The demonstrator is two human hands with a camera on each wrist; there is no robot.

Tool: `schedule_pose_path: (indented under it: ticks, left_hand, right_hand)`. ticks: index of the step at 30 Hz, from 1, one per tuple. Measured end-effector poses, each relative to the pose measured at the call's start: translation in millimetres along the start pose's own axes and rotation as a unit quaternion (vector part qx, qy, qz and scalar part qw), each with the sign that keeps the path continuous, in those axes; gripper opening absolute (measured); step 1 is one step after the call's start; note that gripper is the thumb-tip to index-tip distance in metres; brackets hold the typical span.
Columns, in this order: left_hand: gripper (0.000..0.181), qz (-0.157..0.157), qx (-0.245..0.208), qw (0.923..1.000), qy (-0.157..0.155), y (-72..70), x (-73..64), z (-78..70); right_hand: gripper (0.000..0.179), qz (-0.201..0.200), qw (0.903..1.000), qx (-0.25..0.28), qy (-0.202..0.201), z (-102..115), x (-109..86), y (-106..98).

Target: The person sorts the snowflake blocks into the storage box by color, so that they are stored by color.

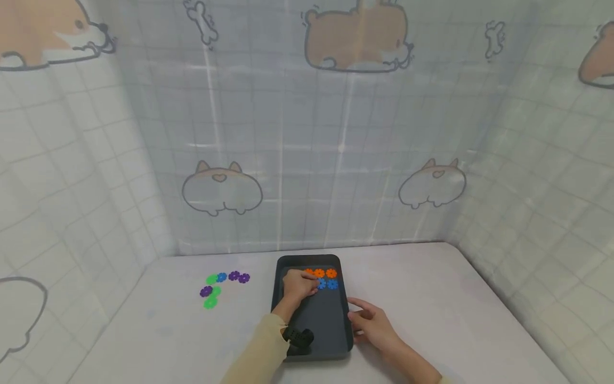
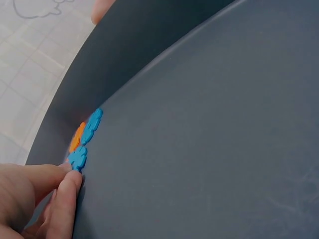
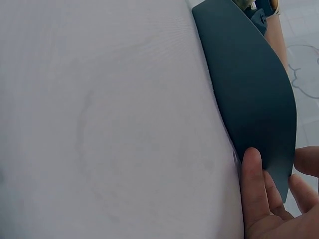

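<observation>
A dark grey rectangular tray (image 1: 320,325) stands on the table. My left hand (image 1: 298,285) reaches into its far half, and thumb and fingertips pinch a blue flower-shaped disc (image 2: 78,157) at its edge, low over the tray floor. Another blue disc (image 1: 332,284) lies beside it. Behind them an orange disc (image 1: 331,273) is part of a row along the far end, partly covered by the hand. Outside the tray's right wall is my right hand (image 1: 376,324), its loosely bent fingers (image 3: 252,181) touching the wall and rim.
Left of the tray, several loose discs lie on the white table (image 1: 158,330): green ones (image 1: 210,303), purple ones (image 1: 244,278) and a blue one (image 1: 221,277). A patterned curtain (image 1: 307,160) surrounds the table at the back and sides. A black band (image 1: 298,337) sits on the left wrist.
</observation>
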State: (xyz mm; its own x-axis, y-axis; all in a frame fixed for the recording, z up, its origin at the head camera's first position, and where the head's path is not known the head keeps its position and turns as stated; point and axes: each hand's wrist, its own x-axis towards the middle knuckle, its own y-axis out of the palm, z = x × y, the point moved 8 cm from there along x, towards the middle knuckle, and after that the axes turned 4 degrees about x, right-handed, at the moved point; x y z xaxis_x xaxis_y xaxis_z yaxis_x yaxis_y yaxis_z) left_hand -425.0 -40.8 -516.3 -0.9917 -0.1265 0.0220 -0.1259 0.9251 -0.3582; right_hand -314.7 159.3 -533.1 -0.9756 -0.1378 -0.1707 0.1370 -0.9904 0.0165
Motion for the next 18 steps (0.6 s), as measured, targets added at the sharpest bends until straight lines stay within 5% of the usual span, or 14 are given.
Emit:
schedule_pose_path:
  ticks: [18]
  left_hand:
    - [0.006,0.003,0.009,0.9999,0.006,0.0,-0.1,1.2]
  right_hand:
    - [0.052,-0.003,1.0,-0.007,-0.003,-0.2,0.4,-1.1]
